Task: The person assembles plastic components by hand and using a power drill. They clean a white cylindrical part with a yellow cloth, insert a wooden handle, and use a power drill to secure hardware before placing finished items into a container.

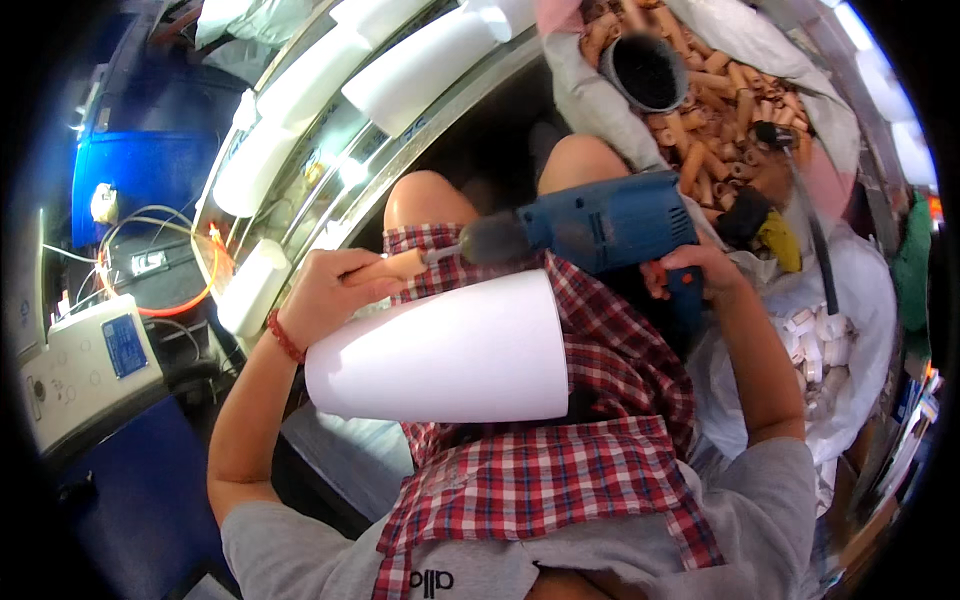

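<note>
My right hand [700,264] is wrapped around the handle of a blue power drill [610,222], its dark chuck pointing left. A short tan cylinder [404,264], apparently wood, is pinched in my left hand [335,292]. The drill's thin bit meets the near end of this cylinder; how deep it sits I cannot tell. Below the drill, a white tapered tube [450,350] lies across my lap, its wide end to the right. Its narrow end is close to my left wrist.
At the upper right a sack [590,90] holds many tan cylinders [715,90] and a dark round cup [645,72]. Below it a clear plastic bag [865,300] contains small white pieces [822,345]. White tubes [420,75] lie along a rack ahead; cables and a beige machine [90,370] stand left.
</note>
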Demonstrator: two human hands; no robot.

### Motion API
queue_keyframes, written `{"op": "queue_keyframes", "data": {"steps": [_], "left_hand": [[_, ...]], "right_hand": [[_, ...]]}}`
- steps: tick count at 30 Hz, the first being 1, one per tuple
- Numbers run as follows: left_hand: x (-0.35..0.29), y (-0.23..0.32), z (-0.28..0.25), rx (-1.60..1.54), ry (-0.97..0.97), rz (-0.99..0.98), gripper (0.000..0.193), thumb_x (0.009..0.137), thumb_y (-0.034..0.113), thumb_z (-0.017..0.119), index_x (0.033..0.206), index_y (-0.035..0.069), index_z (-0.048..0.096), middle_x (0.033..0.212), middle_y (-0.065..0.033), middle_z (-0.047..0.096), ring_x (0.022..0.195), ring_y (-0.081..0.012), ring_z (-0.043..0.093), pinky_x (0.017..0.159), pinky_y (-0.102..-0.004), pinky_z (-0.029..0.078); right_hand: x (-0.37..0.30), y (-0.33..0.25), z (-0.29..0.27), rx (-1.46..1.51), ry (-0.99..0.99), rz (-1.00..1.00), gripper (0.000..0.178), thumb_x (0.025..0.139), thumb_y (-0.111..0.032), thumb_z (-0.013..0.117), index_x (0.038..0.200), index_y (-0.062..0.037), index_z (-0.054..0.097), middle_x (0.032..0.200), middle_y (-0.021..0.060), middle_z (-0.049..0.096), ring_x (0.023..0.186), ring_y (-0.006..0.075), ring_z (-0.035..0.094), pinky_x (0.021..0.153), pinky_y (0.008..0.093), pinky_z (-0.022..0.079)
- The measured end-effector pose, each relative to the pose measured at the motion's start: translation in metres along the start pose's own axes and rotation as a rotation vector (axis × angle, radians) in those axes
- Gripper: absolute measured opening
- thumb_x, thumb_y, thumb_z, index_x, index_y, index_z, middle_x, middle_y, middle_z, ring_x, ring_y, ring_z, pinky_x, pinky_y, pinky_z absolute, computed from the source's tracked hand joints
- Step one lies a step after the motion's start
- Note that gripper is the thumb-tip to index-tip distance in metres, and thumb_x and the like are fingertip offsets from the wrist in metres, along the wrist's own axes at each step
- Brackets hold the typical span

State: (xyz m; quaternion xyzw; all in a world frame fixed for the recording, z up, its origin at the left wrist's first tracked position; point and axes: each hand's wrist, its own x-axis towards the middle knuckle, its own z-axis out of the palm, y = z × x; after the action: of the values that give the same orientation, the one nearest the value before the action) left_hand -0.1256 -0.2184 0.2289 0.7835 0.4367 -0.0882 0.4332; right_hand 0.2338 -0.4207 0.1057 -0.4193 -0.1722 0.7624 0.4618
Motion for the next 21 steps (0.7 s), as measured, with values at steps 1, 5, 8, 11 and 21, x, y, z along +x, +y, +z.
{"op": "queue_keyframes", "data": {"steps": [1,5,8,11,21], "left_hand": [[-0.001,-0.014,0.004,0.113,0.039,0.077,0.023,0.076,0.017,0.073,0.09,0.0,0.068,0.068,-0.0091,0.064,0.059,-0.0108,0.056,0.057,-0.0262,0.046],[-0.015,-0.048,0.016,0.268,0.14,0.243,0.03,0.077,0.014,0.07,0.104,0.001,0.065,0.083,-0.0133,0.068,0.072,-0.0138,0.065,0.065,-0.0276,0.052],[-0.036,-0.053,0.019,0.202,0.16,0.286,0.027,0.08,0.015,0.068,0.103,0.002,0.063,0.078,-0.012,0.065,0.067,-0.0156,0.06,0.061,-0.0289,0.049],[-0.057,-0.085,0.031,0.012,0.189,0.228,0.023,0.077,0.022,0.071,0.088,0.003,0.063,0.066,-0.0132,0.057,0.057,-0.0209,0.054,0.055,-0.0324,0.044],[-0.07,0.011,0.056,0.087,0.201,0.13,0.036,0.083,0.029,0.068,0.064,-0.001,0.062,0.053,-0.0144,0.055,0.045,-0.0225,0.052,0.047,-0.0347,0.041]], "right_hand": [[-0.002,-0.004,0.0,-0.016,0.022,0.004,0.053,0.069,-0.013,0.066,0.116,0.0051,0.049,0.079,0.0194,0.064,0.063,0.0275,0.066,0.05,0.0329,0.053],[-0.023,-0.019,0.016,-0.035,0.035,-0.097,0.063,0.07,-0.015,0.069,0.123,0.0044,0.042,0.089,0.0241,0.065,0.073,0.0324,0.068,0.056,0.0368,0.057],[-0.054,-0.028,0.012,-0.041,0.066,-0.192,0.06,0.073,-0.025,0.071,0.119,0.0052,0.047,0.092,0.0215,0.065,0.076,0.0304,0.068,0.058,0.0355,0.057],[-0.078,-0.031,-0.011,0.051,0.212,-0.338,0.054,0.076,-0.025,0.069,0.116,0.0046,0.05,0.094,0.0184,0.065,0.078,0.0267,0.067,0.062,0.0348,0.056],[0.012,-0.144,-0.072,0.447,0.519,-0.826,0.034,0.083,-0.026,0.063,0.1,0.0018,0.056,0.088,0.0122,0.061,0.086,0.0249,0.063,0.074,0.0338,0.053]]}}
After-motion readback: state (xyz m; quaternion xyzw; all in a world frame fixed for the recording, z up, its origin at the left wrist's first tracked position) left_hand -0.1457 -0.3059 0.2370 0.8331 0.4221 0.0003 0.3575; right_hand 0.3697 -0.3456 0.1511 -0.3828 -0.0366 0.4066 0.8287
